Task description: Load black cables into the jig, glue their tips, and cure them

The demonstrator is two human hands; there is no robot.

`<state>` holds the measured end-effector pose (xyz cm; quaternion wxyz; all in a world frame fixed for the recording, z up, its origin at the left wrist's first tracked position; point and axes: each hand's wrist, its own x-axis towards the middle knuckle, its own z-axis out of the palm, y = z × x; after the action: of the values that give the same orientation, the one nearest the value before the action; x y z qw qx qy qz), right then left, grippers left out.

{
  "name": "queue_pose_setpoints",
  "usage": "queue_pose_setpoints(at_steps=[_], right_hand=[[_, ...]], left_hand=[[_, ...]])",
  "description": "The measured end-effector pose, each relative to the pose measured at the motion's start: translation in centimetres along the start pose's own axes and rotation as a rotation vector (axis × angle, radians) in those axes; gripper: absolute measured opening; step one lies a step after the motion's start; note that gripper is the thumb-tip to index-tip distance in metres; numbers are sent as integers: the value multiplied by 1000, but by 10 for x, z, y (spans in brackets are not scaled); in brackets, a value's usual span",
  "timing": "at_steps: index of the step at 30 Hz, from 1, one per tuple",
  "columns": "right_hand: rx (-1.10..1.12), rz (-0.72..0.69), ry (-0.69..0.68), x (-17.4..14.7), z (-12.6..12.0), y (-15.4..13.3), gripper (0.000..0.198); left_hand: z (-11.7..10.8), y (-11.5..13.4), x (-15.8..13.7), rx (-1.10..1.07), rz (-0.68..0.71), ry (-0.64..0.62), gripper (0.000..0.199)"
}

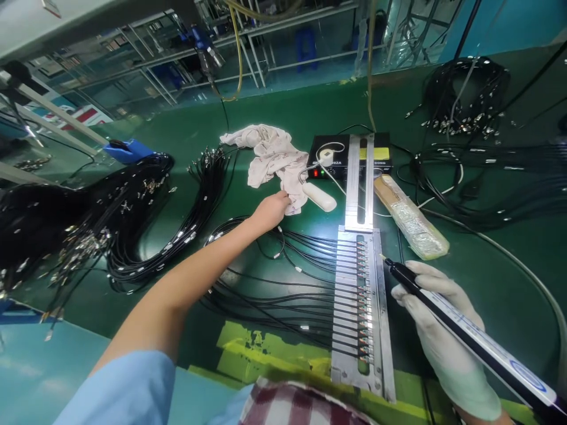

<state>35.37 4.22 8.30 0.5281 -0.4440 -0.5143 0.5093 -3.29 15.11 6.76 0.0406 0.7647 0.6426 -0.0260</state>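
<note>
My bare left hand (pixel 273 211) reaches over the bench, its fingers closed at the lower end of a crumpled whitish cloth (pixel 277 156). In my right hand (pixel 447 330), which wears a white glove, is a thick black-and-white pen-shaped tool (pixel 465 333) with a thin pointed tip. That tip is just right of a long metal fixture (pixel 345 354). Black cables (pixel 274 295) run into the fixture's slots from the left, their stripped coloured ends lined up in a row. A white oblong piece on a cord (pixel 319 196) lies beside the cloth.
Behind the fixture stands a black control box (pixel 328 168) with lit indicators. A plastic-wrapped block (pixel 411 218) lies to its right. Bundles of black cable (pixel 146 260) spread over the left, and another coil (pixel 467 97) is at the back right. A hanging blue tool (pixel 206 53) shows above.
</note>
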Motion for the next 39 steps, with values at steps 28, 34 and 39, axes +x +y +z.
queue_pose_setpoints(at_steps=[28,34,39], right_hand=[[450,-162,388,37,-96,-26,36],[530,-192,504,17,-131,-38,46],[576,-262,548,23,-122,-43,46]], left_hand=[[-20,266,68,-55,823,216,60],[-55,235,16,-885,714,495,55],[-51,206,-36,-2026,-106,130,55]])
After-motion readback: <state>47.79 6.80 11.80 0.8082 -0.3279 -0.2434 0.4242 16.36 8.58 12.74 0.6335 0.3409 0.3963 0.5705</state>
